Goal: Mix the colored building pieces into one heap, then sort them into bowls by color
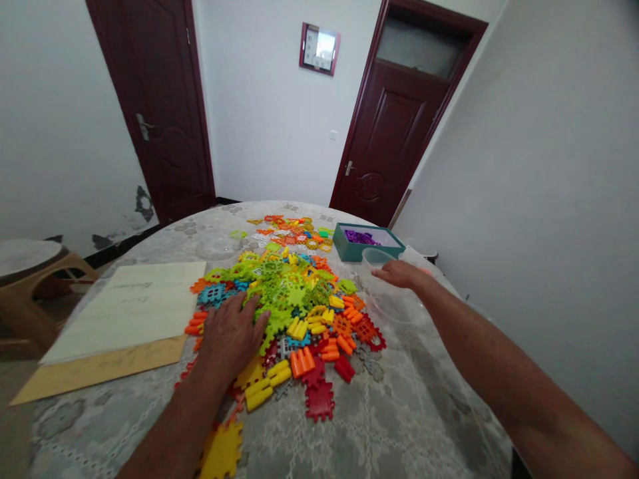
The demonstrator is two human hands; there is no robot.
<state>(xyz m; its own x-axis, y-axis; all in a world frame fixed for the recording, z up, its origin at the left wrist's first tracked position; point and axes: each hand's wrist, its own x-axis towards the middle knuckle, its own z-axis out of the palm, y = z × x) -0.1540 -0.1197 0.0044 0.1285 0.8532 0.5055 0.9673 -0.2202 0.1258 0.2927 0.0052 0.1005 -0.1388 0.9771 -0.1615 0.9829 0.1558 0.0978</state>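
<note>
A big pile of coloured plastic building pieces [294, 296] in green, orange, yellow, red and blue is spread over the round table [399, 412]. My left hand [232, 332] lies flat on the near left part of the pile, fingers spread. My right hand [399, 273] reaches out to the right and rests on the rim of a clear plastic tub [387, 283]; its fingers curl at the rim. A teal box [349, 249] holding purple pieces stands just behind the tub.
A white sheet [130, 306] lies on a brown envelope [94, 366] at the table's left. A wooden stool [34, 273] stands left of the table. Two dark red doors [164, 113] and a wall clock [319, 48] are behind.
</note>
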